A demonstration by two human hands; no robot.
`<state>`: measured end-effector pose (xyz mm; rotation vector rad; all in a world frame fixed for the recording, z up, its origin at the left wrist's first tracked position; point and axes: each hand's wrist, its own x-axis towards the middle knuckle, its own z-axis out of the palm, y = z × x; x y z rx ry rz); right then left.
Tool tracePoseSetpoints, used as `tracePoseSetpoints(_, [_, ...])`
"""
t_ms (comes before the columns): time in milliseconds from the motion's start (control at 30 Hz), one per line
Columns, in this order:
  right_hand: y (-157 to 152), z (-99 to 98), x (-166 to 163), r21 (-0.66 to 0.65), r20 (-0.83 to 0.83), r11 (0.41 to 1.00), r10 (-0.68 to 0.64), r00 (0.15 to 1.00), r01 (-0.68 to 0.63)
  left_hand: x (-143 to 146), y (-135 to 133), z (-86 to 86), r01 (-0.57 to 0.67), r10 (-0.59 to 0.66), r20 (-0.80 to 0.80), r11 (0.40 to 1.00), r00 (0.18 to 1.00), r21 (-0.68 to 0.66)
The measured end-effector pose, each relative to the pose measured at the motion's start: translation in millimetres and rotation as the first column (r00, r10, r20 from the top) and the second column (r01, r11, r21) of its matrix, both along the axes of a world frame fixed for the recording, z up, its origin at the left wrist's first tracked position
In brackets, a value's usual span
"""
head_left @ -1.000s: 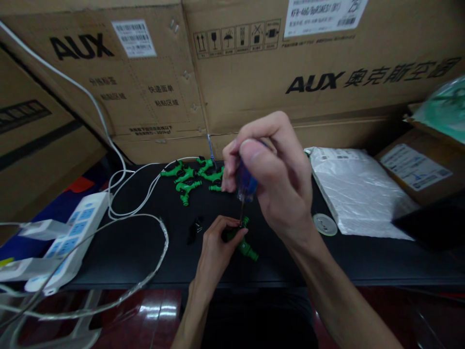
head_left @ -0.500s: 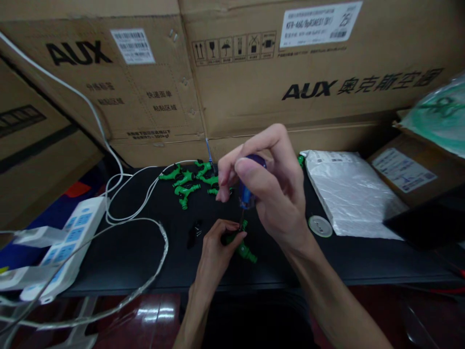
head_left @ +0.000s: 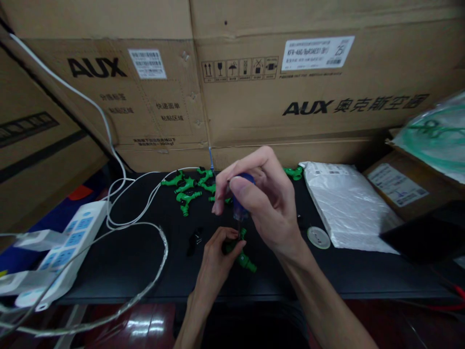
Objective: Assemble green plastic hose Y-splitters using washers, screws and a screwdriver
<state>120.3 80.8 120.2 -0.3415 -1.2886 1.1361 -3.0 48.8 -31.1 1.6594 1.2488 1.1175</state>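
Observation:
My right hand [head_left: 267,198] is closed round the blue handle of a screwdriver [head_left: 240,208], its thin shaft pointing down. Below it, my left hand [head_left: 220,252] pinches a green plastic hose fitting [head_left: 247,262] against the black tabletop. The screwdriver's tip meets the fitting between my left thumb and fingers, where the exact contact is hidden. A few small screws [head_left: 198,239] lie beside a small black part [head_left: 190,248] left of my left hand. Several more green Y-shaped fittings [head_left: 188,198] are grouped behind my hands.
A white power strip [head_left: 82,232] with plugs and loose white cables [head_left: 147,198] is on the left. Large cardboard boxes [head_left: 247,111] wall off the back. On the right are a round lid-like disc [head_left: 318,237], a white padded package [head_left: 348,208] and an open box [head_left: 395,177].
The view has tilted up a little, so everything sits lower. My right hand has shifted slightly and its grip on the screwdriver has turned a bit; my left hand keeps holding the fitting.

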Motion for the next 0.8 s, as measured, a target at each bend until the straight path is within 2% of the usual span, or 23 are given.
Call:
tracePoseSetpoints(100, [0.1, -3.2, -3.2, -0.062, -0.047, 0.995, 0.073, 0.996, -0.075, 0.4, -0.1, 0.5, -0.009, 0.009, 0.006, 1.0, 1.0, -0.012])
tracePoseSetpoints(200, [1.5, -5.9, -3.3, -0.113, -0.061, 0.991, 0.07, 0.996, -0.077, 0.3, 0.2, 0.5, -0.014, 0.014, 0.022, 1.0, 1.0, -0.019])
tracePoseSetpoints(300, [1.7, -6.6, -0.2, -0.092, -0.027, 0.993, 0.067, 0.997, -0.07, -0.7, 0.9, 1.1, 0.004, -0.004, -0.014, 1.0, 1.0, -0.014])
tracePoseSetpoints(433, [-0.8, -5.2, 4.2, -0.008, 0.003, 1.0, -0.009, 1.0, 0.009, -1.0, 1.6, 1.3, -0.012, 0.013, -0.033, 1.0, 0.999, 0.009])
tracePoseSetpoints(500, [-1.2, -4.8, 5.2, 0.009, -0.023, 0.999, 0.045, 0.999, -0.045, -0.6, 1.4, 0.7, -0.02, 0.02, -0.034, 1.0, 0.999, 0.02])
tracePoseSetpoints(600, [0.3, -5.4, 5.8, -0.057, -0.083, 0.99, 0.126, 0.989, -0.131, -0.2, 0.6, -0.1, -0.01, 0.01, -0.05, 1.0, 0.999, 0.01])
tracePoseSetpoints(700, [1.6, -6.3, 5.9, -0.083, -0.065, 0.992, 0.088, 0.994, -0.093, -0.4, -0.3, 0.6, -0.001, 0.001, -0.058, 1.0, 0.998, -0.006])
tracePoseSetpoints(800, [-0.5, -5.4, 5.0, -0.024, -0.028, 0.999, -0.046, 0.999, 0.045, -0.2, -0.7, 2.5, -0.001, 0.0, -0.049, 1.0, 0.999, -0.01])
